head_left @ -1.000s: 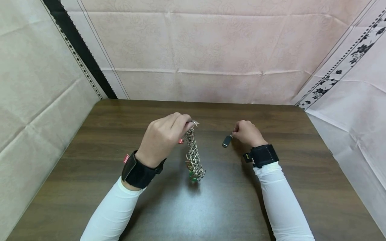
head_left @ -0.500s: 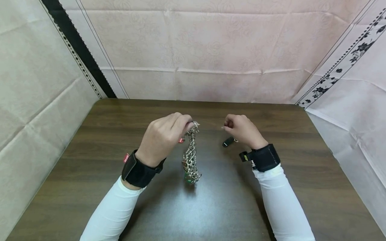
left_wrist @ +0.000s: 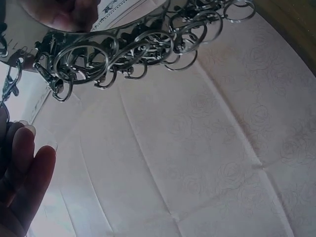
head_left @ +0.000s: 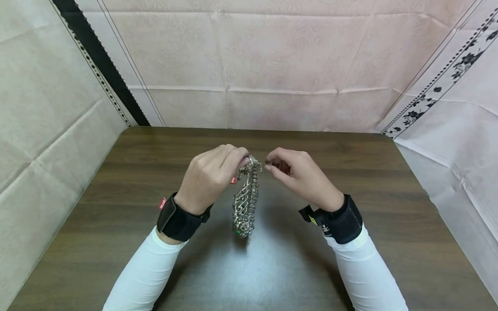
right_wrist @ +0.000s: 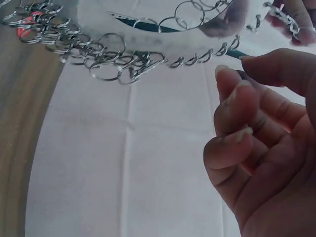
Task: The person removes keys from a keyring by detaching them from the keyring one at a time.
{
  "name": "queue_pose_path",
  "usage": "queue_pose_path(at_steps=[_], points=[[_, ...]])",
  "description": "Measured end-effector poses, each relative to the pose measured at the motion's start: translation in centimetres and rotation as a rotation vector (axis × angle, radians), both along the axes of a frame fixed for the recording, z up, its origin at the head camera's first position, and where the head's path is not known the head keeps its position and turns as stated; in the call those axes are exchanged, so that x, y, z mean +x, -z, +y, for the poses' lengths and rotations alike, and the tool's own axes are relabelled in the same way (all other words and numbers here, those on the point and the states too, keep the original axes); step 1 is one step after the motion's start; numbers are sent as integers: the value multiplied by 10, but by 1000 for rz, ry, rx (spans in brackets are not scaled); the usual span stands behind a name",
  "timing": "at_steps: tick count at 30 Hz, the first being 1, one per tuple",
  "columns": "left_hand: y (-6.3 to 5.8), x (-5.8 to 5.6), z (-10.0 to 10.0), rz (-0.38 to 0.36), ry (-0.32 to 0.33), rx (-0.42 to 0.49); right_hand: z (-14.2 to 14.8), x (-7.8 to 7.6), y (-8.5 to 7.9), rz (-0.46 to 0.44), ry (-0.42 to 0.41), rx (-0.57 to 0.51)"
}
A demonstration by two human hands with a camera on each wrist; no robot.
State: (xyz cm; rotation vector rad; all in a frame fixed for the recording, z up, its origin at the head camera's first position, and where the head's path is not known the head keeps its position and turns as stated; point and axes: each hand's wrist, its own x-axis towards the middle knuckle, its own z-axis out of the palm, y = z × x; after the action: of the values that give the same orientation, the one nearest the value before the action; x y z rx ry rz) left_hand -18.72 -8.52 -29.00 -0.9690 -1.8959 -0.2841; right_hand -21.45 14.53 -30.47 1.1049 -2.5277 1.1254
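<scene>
My left hand pinches the top of a hanging bunch of silver key rings and clips, which has a red bit and a green bit. The left wrist view has these rings along a shiny curved edge, with left fingers at the lower left. Close by on the right is my right hand, thumb and forefinger apart at the bunch's upper side. Its other fingers are loosely bent in the right wrist view, nothing visible in them. The small black fob seen earlier is hidden.
Beneath both hands lies a brown wooden table. Pale patterned cloth stands behind it, with more cloth on the left and right sides. A black wrist strap goes round each wrist.
The right hand has let go of the black fob and moved left to the bunch, now covering the spot where the fob lay. The left hand stays put; the hanging bunch has turned.
</scene>
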Motion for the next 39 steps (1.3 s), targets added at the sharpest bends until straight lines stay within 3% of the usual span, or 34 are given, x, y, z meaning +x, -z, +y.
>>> queue_pose_path(at_steps=[5, 19, 28, 33, 39], points=[[0, 0, 1, 2, 1, 3, -2, 3, -1, 15, -32, -10], [-1, -1, -1, -33, 17, 35, -5, 6, -3, -13, -69, 155], [-2, -2, 0, -68, 23, 27, -16, 25, -6, 19, -7, 36], [-1, -1, 0, -68, 19, 25, -29, 35, -1, 54, 24, 38], [-2, 0, -1, -71, 11, 23, -33, 35, 2, 78, 62, 39]])
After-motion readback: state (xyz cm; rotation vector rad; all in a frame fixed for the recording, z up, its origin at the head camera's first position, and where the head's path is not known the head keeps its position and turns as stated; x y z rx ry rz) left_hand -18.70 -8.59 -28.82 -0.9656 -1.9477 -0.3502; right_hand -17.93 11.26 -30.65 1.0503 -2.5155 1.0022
